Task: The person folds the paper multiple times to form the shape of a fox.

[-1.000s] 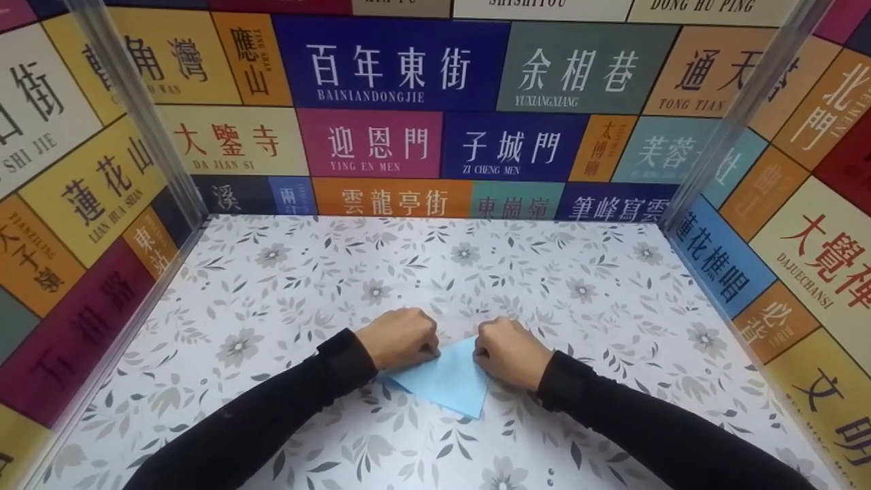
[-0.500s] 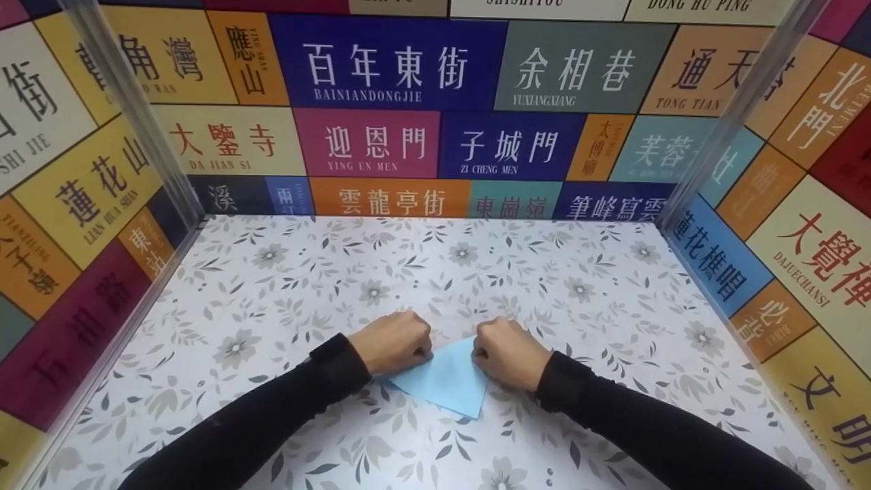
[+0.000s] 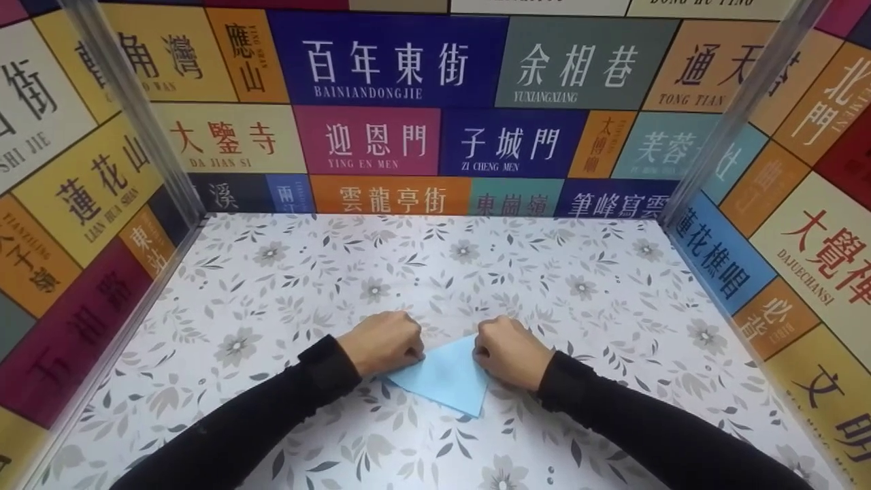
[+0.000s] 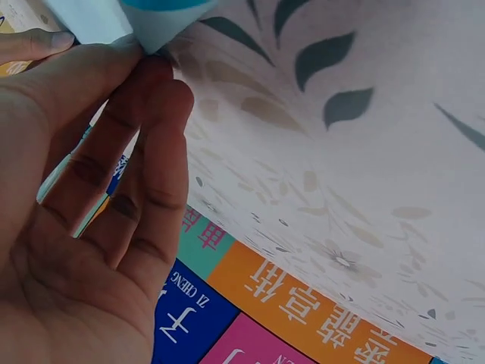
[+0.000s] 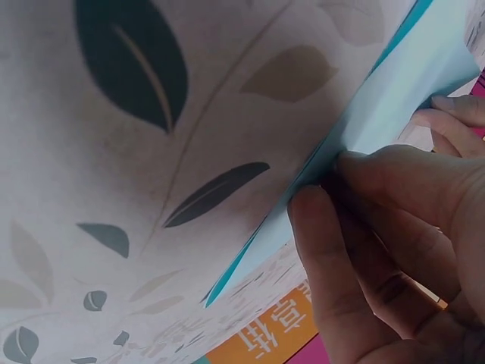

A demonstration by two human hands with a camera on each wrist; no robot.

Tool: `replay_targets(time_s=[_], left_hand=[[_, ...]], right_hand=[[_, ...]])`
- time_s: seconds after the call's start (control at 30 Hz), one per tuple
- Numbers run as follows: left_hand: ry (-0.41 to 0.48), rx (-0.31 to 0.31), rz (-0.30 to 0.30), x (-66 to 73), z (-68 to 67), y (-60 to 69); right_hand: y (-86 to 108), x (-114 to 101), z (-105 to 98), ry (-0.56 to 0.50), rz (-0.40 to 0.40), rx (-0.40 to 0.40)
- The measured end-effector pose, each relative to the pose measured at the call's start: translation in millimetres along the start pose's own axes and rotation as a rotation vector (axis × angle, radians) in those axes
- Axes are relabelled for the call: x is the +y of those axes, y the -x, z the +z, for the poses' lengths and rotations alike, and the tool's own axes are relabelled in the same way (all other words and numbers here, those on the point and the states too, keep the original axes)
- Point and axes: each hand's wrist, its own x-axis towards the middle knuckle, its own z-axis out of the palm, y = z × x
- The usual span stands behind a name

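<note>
I have the left hand (image 3: 382, 344) and the right hand (image 3: 514, 352) each pinching the far edge of the folded blue paper (image 3: 446, 381), which sits between them on the flowered table (image 3: 340, 262). I judge the step in hand to be creasing that fold, so my next move likely calls for lining up the 2 ends and pressing firmly along the edge.

light-blue paper (image 3: 446, 382), folded, on floral tabletop (image 3: 435, 272)
</note>
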Motion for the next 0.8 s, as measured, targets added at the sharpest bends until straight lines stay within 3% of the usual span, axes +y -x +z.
replay_targets(time_s=[0.5, 0.8], left_hand=[[-0.020, 0.015, -0.019, -4.5, -3.2, 16.0], [-0.066, 0.054, 0.019, -3.1, -3.4, 20.2]], right_hand=[[-0.9, -2.5, 1.2, 0.008, 0.008, -0.001], [-0.6, -3.0, 1.0, 0.004, 0.016, -0.004]])
